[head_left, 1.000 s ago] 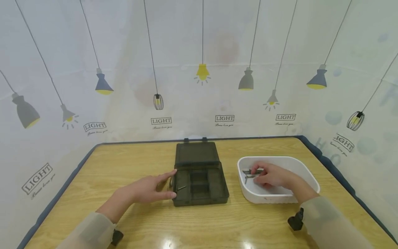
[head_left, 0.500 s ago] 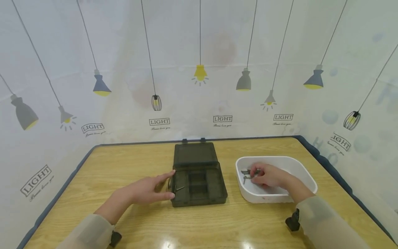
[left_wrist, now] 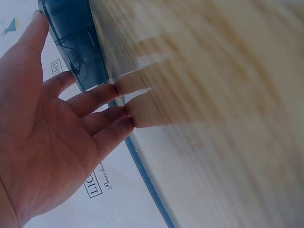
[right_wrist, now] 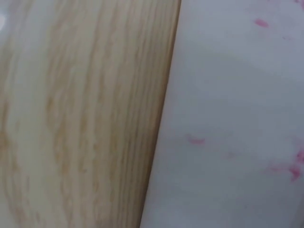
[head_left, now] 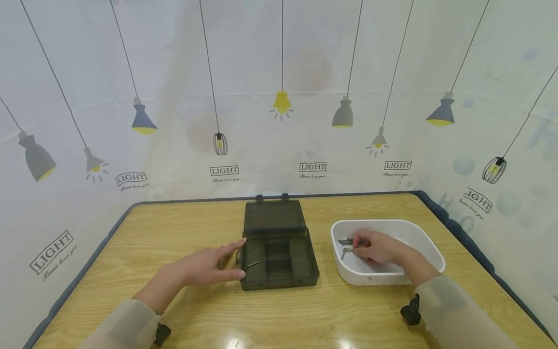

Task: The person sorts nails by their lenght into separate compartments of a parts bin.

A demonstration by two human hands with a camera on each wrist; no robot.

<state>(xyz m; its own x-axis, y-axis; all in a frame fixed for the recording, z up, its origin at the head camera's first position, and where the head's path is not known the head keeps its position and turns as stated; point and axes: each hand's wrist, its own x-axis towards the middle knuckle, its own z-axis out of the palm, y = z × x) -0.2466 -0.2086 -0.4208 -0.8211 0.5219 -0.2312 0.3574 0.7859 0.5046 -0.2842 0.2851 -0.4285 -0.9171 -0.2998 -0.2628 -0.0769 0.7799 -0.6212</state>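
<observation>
Dark translucent plastic box (head_left: 285, 282), open; white rounded tray (head_left: 375, 278) of thin metallic pieces (head_left: 346, 241) right of it.
My left hand (head_left: 207, 266), spread, touches the box; my right hand (head_left: 379, 247) curls at the pieces, grip indeterminable.

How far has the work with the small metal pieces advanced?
Done: the dark case stands open, at least one metal piece in its left compartment. In hand: the right hand reaches to pieces in the white tray; its grip is unclear. Apparently remaining: the tray's pieces.
</observation>
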